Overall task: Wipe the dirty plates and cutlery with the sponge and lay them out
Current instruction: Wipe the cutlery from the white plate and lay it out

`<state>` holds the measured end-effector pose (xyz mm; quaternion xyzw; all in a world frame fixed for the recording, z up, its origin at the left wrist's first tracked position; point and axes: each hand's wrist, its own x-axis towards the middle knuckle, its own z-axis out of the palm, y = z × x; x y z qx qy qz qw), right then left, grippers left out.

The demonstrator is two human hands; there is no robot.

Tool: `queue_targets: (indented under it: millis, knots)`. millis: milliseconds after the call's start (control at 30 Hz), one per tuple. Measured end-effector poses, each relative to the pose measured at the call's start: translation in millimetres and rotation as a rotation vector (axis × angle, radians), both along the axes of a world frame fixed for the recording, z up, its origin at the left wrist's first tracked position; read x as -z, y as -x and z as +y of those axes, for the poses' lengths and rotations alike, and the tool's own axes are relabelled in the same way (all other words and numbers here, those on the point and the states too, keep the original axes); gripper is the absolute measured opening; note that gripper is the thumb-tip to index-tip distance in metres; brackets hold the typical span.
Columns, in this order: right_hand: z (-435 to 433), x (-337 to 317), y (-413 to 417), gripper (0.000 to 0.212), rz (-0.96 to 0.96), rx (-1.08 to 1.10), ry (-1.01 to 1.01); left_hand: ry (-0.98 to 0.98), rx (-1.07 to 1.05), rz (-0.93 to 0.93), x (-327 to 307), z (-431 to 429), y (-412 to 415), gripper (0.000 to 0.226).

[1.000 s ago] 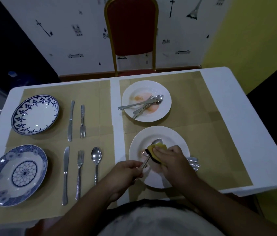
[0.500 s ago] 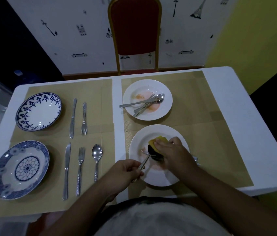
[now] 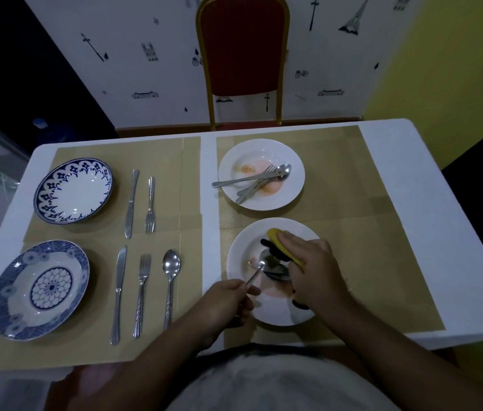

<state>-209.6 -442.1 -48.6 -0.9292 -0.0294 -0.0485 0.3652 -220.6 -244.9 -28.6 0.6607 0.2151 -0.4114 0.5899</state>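
Yellow sponge (image 3: 275,237), dark scouring side down, is pressed by the right hand (image 3: 311,268) against the bowl of a spoon (image 3: 259,264); the fingers curl over the sponge's top and grip it. The left hand (image 3: 222,301) pinches the spoon's handle between thumb and curled fingers and holds it slanted over the near white plate (image 3: 272,312), which lies on the right side of the table (image 3: 412,203) and shows pinkish smears. I judge the step in hand to be wiping this spoon. The next move calls for carrying it left to the far setting, where only a knife (image 3: 131,203) and fork (image 3: 150,206) lie beside the far blue plate (image 3: 74,191). The near blue plate (image 3: 38,289) already has its knife, fork and spoon laid out. More cutlery lies on the near white plate under the right hand, mostly hidden. The far white plate (image 3: 293,185), stained orange, carries crossed cutlery (image 3: 252,182) not yet wiped. Nothing that I can see blocks the way left. A red chair (image 3: 243,46) stands beyond the table.
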Motion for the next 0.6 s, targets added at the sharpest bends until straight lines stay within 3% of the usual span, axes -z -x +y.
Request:
queue_targets:
  millis: [67, 233, 400, 500, 600]
  knots:
    - [6, -3, 7, 0.056, -0.017, -0.127, 0.043, 0.068, -0.018, -0.007, -4, -3, 1, 0.028]
    - [5, 18, 19, 0.050, -0.037, -0.362, 0.234, 0.156, 0.005, -0.030, -3, -1, 2, 0.028]
    - [-6, 17, -2, 0.065, 0.067, -0.093, 0.162, 0.175, -0.017, -0.003, 3, 11, 9, 0.028]
    - [-19, 21, -4, 0.065, 0.158, -0.067, 0.176, 0.223, -0.110, 0.046, 3, 12, 10, 0.026]
    - [-24, 29, -3, 0.065, 0.205, 0.025, 0.064, 0.174, -0.165, 0.039, 6, 9, 6, 0.023]
